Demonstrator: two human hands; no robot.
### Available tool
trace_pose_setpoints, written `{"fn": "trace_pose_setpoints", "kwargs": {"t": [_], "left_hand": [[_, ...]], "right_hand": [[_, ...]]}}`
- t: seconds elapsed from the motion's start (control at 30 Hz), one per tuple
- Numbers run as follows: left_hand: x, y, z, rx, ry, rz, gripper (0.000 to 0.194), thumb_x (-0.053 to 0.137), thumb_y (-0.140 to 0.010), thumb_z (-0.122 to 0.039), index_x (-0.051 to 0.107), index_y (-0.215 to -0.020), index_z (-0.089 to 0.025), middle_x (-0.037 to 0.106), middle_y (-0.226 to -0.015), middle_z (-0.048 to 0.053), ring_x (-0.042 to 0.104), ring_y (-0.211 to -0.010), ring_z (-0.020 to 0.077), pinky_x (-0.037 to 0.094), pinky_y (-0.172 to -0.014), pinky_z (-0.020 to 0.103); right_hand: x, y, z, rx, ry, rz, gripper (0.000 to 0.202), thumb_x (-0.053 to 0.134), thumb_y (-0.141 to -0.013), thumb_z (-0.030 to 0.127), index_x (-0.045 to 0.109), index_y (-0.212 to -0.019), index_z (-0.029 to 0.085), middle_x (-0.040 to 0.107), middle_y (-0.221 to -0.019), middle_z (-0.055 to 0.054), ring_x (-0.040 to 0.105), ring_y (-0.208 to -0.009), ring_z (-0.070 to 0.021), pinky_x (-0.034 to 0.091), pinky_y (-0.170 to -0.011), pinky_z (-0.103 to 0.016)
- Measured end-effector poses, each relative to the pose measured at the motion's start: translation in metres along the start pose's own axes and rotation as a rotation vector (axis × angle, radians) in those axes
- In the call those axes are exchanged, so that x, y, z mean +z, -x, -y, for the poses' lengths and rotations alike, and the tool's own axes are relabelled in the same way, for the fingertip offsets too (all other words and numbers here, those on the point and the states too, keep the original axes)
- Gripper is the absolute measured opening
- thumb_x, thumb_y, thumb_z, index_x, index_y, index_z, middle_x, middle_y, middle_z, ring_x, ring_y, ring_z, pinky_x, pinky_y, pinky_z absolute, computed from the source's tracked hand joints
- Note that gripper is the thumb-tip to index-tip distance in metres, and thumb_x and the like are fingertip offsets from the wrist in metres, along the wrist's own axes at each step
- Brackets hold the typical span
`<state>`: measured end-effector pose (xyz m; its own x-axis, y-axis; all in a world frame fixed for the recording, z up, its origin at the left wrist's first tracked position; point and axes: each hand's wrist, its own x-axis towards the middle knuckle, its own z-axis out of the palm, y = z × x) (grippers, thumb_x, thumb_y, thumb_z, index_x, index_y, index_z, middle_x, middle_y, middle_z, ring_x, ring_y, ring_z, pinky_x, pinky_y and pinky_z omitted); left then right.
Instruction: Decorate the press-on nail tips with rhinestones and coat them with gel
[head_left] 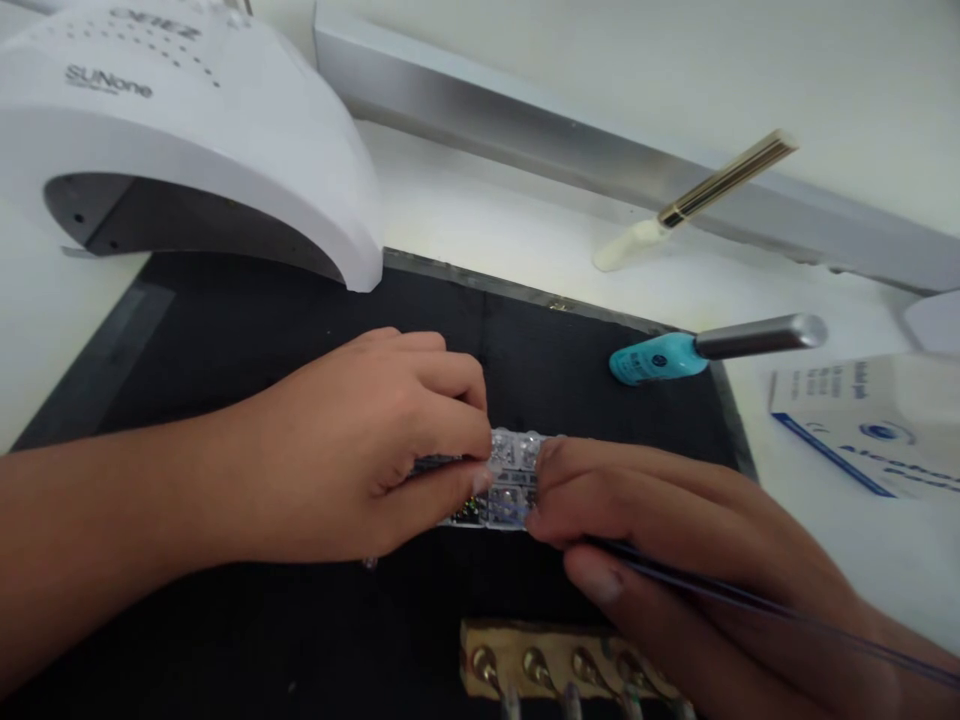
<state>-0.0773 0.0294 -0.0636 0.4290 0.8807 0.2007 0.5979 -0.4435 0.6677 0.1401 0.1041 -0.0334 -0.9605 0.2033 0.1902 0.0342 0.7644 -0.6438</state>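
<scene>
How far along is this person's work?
Done: nothing clearly finished; the pieces at the block are partly cut off. In hand: the left hand and right hand are at the compartment case, which has pieces inside; the right also holds a thin tool. Left: I can't say how much; the turquoise bottle is capped and the white lamp has no hand in it.
</scene>
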Motion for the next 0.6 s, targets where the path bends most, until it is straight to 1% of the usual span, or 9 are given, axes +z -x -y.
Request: {"fn": "trace_pose_setpoints", "kwargs": {"t": [0.13,0.2,0.3,0.47,0.6], "left_hand": [[0.0000,0.0000,0.0000,0.002,0.002,0.002,0.023,0.053,-0.094,-0.021,0.072,-0.080,-0.022,0.066,-0.095,-0.001,0.053,-0.079,0.0138,0.037,-0.073,0.034],[-0.0002,-0.0006,0.0000,0.004,0.003,0.005,0.023,0.053,-0.094,-0.021,0.072,-0.080,-0.021,0.066,-0.095,-0.001,0.053,-0.079,0.0142,0.037,-0.073,0.034],[-0.0005,-0.0013,0.0000,0.006,0.004,0.002,0.024,0.053,-0.094,-0.021,0.072,-0.079,-0.021,0.067,-0.095,0.000,0.054,-0.079,0.0148,0.037,-0.073,0.034],[-0.0008,-0.0006,0.0000,0.004,0.000,0.007,0.023,0.053,-0.094,-0.021,0.072,-0.079,-0.021,0.067,-0.096,0.000,0.054,-0.079,0.0149,0.038,-0.073,0.034],[-0.0009,-0.0004,-0.0001,0.006,0.009,0.006,0.024,0.053,-0.094,-0.021,0.072,-0.080,-0.021,0.066,-0.096,0.000,0.054,-0.079,0.0148,0.038,-0.073,0.034]], "right_hand": [[-0.0015,0.0012,0.0010,0.036,-0.010,0.004,0.012,0.054,-0.088,0.011,0.052,-0.088,0.023,0.062,-0.070,0.001,0.063,-0.063,-0.0127,0.053,-0.061,-0.022],[-0.0024,0.0016,0.0021,0.049,0.000,0.002,0.013,0.055,-0.087,0.011,0.052,-0.086,0.023,0.062,-0.069,0.001,0.066,-0.066,-0.0133,0.053,-0.061,-0.022],[-0.0032,0.0017,0.0030,0.069,0.018,0.010,0.012,0.055,-0.088,0.013,0.052,-0.084,0.023,0.062,-0.069,0.001,0.068,-0.070,-0.0146,0.053,-0.062,-0.023],[-0.0016,0.0016,0.0022,0.042,-0.012,0.002,0.012,0.054,-0.087,0.011,0.053,-0.085,0.023,0.061,-0.067,0.001,0.064,-0.063,-0.0135,0.052,-0.058,-0.023],[0.0002,0.0025,0.0019,0.027,-0.021,0.015,0.010,0.053,-0.089,0.012,0.054,-0.089,0.021,0.061,-0.070,0.000,0.061,-0.063,-0.0133,0.052,-0.061,-0.024]]}}
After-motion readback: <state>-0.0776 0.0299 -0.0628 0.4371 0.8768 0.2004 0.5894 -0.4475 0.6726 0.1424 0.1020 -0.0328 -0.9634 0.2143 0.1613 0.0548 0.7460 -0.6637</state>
